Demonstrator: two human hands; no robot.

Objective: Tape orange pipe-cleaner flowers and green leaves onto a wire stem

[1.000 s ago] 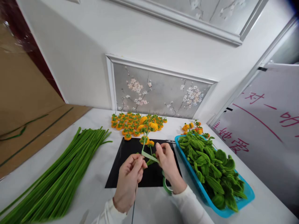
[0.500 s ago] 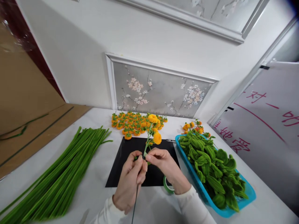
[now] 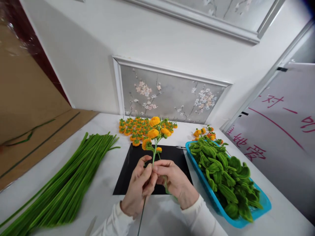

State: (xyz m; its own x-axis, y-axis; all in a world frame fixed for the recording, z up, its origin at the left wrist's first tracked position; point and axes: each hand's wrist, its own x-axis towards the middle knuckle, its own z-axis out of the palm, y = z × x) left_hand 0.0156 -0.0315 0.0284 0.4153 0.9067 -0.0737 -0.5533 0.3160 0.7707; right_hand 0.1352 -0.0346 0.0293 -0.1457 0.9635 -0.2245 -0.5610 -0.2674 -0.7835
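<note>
My left hand (image 3: pixel 137 188) is closed around the thin stem of a spray of orange pipe-cleaner flowers (image 3: pixel 153 133), held upright over the black mat (image 3: pixel 128 167). Below my fist the bare dark end of the stem sticks out. My right hand (image 3: pixel 176 183) pinches at the same stem, its fingertips against those of my left. From beneath its fingers trails a strip of green floral tape (image 3: pixel 167 187), partly hidden behind the hand. The tape's roll is mostly covered by my right hand and wrist.
Green pipe cleaners (image 3: pixel 71 177) lie bundled at left. Orange flower heads (image 3: pixel 136 131) stand in rows behind the mat. At right is a blue basket (image 3: pixel 265 205) of fuzzy green leaves (image 3: pixel 227 183), with finished-looking flower sprigs (image 3: pixel 205 132) behind it and pliers (image 3: pixel 180 147) beside it.
The flower spray has turned about its stem, its blooms now facing differently and spread to the left. My right hand has shifted slightly lower, and a tape strip shows beneath it.
</note>
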